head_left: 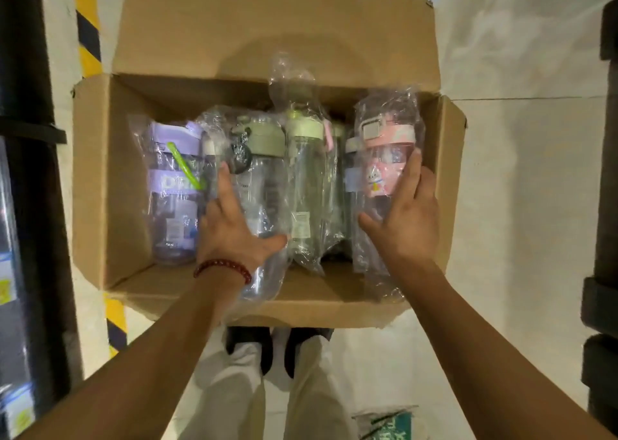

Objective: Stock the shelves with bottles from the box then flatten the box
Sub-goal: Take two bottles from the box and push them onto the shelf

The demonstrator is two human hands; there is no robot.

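- Left hand (234, 228) is in the box now, fingers curled around the clear bottle with the grey-green lid (264, 178), thumb hooked across its lower body. The grip sits on the plastic wrap, not on bare bottle.
- Right hand (406, 217) is on the pink-lidded bottle (384, 168) at the right end of the row, fingers running up its outer side and thumb tucked against its inner side, so it has that one wrapped up as well.
- Both bottles sit inside the cardboard box (100, 185), packed side by side with a purple bottle (174, 192) on the far left and a slim pale-green-capped bottle (306, 178) between the two being gripped.
- My read: two bottles are going out at once. That wrap looks slippery, so squeeze through it to the hard body, low on the barrel.
- Lift straight up. The loose bag tops may snag the neighbours and drag the slim middle bottle along.
- The box stands on the pale floor (518, 205), all four flaps folded out, the person's shoes (277, 342) just at its near flap.
- A dark rack upright (30, 172) stands to the left, more dark shelving on the right edge. Which one takes the stock, I cannot tell.
- Plenty of bottles left, so flattening is a long way off.
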